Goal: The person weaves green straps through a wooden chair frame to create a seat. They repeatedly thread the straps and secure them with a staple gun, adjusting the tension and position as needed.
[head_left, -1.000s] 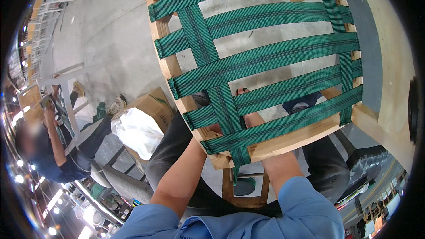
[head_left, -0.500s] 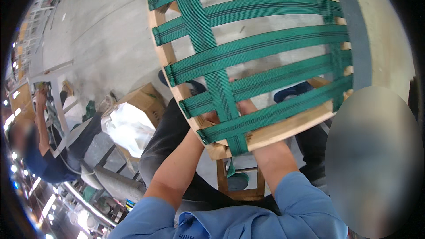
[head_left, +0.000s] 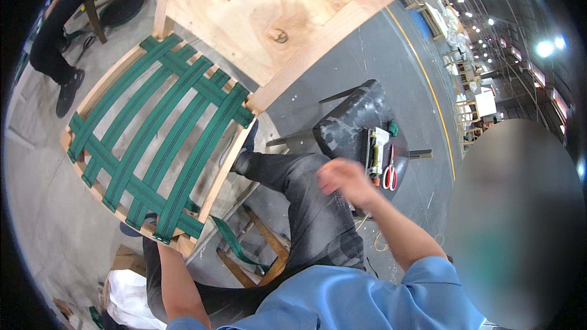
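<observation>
A wooden seat frame [head_left: 215, 174] strung with interlaced green webbing straps [head_left: 153, 125] stands at the left, tilted, joined to a plywood panel [head_left: 269, 30]. My left forearm runs up to the frame's near corner, and the hand is hidden behind it. From that corner a loose green strap end [head_left: 235, 243] hangs down. My right hand [head_left: 343, 178], smeared by motion, is over my right knee, off the frame. Nearest to it, on a black padded stool [head_left: 354, 119], lie red-handled scissors [head_left: 389, 174] and a long slim tool [head_left: 373, 162] beside something white.
Between my legs is a small wooden stool [head_left: 269, 250]. At lower left sits a cardboard box [head_left: 127, 261] with a white bag [head_left: 129, 296]. Another person's leg [head_left: 52, 49] shows at upper left. Thin cords lie on the floor right of my knee.
My view has turned right, and the webbed frame now sits further left. My right hand has come out from under the frame and moved right, towards the black stool.
</observation>
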`<state>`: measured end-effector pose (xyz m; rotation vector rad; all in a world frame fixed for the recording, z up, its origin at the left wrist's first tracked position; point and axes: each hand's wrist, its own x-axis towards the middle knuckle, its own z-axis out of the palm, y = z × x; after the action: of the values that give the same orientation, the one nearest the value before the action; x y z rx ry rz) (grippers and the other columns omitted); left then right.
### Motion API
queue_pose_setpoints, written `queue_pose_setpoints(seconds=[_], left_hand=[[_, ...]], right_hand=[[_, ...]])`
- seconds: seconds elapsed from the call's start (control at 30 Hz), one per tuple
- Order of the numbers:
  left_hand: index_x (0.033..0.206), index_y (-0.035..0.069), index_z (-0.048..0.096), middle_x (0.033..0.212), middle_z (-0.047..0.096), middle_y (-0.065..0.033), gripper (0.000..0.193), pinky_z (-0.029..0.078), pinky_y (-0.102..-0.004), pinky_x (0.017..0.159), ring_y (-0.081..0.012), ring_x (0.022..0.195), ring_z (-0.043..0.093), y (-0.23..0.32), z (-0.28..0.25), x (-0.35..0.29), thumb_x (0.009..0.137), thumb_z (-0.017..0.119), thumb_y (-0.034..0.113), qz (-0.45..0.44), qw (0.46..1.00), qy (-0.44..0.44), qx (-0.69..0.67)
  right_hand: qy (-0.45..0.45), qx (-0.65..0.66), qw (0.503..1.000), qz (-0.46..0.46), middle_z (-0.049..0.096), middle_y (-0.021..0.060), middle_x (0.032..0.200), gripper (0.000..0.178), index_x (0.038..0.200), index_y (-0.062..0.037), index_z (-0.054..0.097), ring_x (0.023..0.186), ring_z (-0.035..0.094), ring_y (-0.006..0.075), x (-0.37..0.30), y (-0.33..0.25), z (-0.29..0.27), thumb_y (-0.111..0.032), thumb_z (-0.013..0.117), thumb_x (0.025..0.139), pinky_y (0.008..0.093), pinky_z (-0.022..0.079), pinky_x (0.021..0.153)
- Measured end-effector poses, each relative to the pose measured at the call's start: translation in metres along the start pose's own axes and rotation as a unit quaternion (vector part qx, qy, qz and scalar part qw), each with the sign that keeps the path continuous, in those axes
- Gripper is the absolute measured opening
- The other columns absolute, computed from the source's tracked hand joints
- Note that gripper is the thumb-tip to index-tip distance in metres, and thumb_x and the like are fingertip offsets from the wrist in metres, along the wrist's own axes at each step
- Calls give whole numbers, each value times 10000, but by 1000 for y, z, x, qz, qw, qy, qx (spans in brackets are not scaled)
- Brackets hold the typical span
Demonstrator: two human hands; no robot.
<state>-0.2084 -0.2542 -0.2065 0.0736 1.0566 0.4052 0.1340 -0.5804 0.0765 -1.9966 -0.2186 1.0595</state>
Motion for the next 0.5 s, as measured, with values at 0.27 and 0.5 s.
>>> queue_pose_setpoints(seconds=[0.27, 0.5], left_hand=[[1159, 26, 689, 1012, 719, -176, 339, 619, -479, 793, -318, 897, 714, 6, -4, 2, 995, 592, 306, -2, 1000, -24, 4], [1150, 26, 694, 992, 722, -180, 338, 619, -479, 787, -319, 883, 717, -14, -27, 1, 991, 595, 308, -26, 996, -42, -76]], right_hand=[[349, -219, 889, 200, 753, 160, 962, 408, 1044, 35, 752, 852, 717, 265, 42, 82, -187, -290, 804, 803, 407, 547, 782], [369, -27, 927, 63, 665, 81, 790, 248, 986, 41, 648, 686, 662, 206, 33, 65, -193, -26, 695, 751, 365, 527, 597]])
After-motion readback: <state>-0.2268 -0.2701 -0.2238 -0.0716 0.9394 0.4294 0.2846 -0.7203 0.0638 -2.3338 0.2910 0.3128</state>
